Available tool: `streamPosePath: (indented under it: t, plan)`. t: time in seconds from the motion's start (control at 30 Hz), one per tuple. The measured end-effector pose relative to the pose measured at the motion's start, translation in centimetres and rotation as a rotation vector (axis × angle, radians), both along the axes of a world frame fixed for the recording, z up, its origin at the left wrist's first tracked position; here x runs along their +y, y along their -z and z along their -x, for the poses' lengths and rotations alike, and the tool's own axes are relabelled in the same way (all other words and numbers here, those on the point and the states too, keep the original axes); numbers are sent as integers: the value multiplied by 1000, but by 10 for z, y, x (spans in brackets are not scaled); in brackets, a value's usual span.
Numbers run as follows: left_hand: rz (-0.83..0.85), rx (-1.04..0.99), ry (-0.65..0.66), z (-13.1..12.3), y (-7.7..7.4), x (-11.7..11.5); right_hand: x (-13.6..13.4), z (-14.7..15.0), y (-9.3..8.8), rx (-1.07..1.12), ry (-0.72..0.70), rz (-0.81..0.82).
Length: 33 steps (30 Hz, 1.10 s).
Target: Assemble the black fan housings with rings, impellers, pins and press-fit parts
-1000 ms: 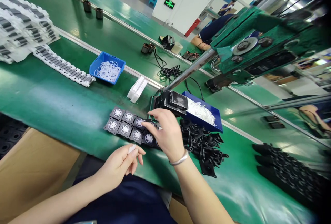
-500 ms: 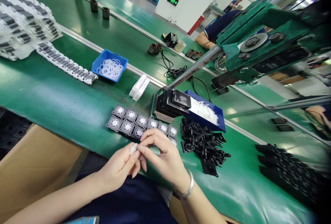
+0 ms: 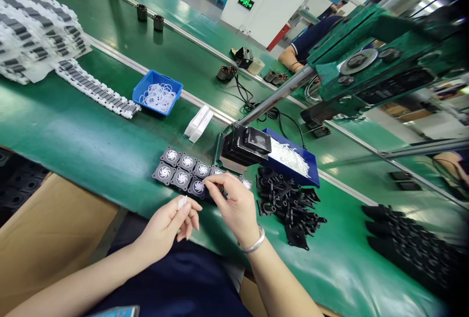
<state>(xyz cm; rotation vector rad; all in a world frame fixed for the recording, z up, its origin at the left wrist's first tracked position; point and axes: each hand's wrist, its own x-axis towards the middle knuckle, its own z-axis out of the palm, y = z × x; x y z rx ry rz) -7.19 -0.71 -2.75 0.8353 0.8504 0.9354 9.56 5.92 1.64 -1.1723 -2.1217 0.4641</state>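
Note:
My left hand is pinched on a few small white plastic pieces, held just off the near edge of the green belt. My right hand, with a silver bangle on the wrist, reaches over two rows of black square parts with white swirl centres. Its fingertips are pinched together over a part at the right end of the rows; what they hold is too small to make out. A heap of loose black plastic parts lies to the right of that hand.
A dark blue tray of white slivers sits behind a black block fixture under a green press. Farther left are a blue bin of white rings, a white strip of components and white trays. A person's arm rests across the belt.
My right hand left the fixture, met the left hand at the white pieces, then moved back out over the rows of black parts. The left hand barely moved.

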Motion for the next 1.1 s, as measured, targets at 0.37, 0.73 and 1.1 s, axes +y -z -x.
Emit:
streamPosePath:
  t: [0.37,0.73,1.1]
  plan:
    - [-70,70,97,1,-3,3,-11,-2,-33,-51,-18,-106]
    - [-157,101,117,9,-1,-1,-11,18,-20,160,-238,267]
    - [2,2,-17,14,-3,2,44,31,-12,146,44,153]
